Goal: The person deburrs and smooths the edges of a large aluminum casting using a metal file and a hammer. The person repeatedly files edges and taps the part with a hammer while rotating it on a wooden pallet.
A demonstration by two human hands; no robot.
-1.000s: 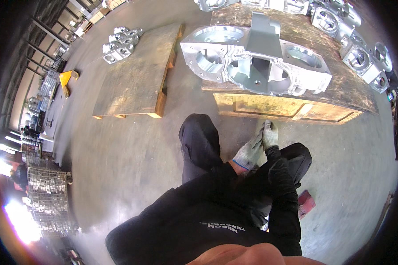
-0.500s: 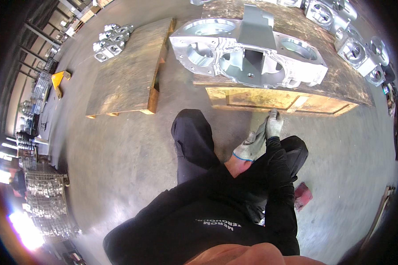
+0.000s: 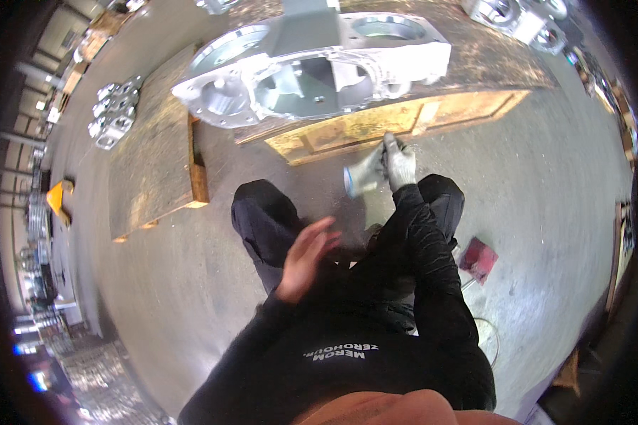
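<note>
My right hand (image 3: 402, 163) wears a grey work glove and is closed on a second, loose grey glove with a blue cuff (image 3: 361, 178). It is held out above my knee, close to the front edge of a wooden pallet (image 3: 404, 122). My left hand (image 3: 308, 256) is bare and blurred, with its fingers apart and nothing in it, over my left thigh. A large machined metal casting (image 3: 312, 67) lies on the pallet just beyond both hands.
A second wooden pallet (image 3: 156, 166) lies to the left, with smaller metal castings (image 3: 113, 113) past it. More castings (image 3: 510, 14) sit at the back right. A red flat object (image 3: 478, 258) and a wire loop (image 3: 485, 340) lie on the concrete floor at right.
My bare left hand has come up into view over my thigh. The pallet and casting now appear nearer and larger. My right hand still holds the loose glove.
</note>
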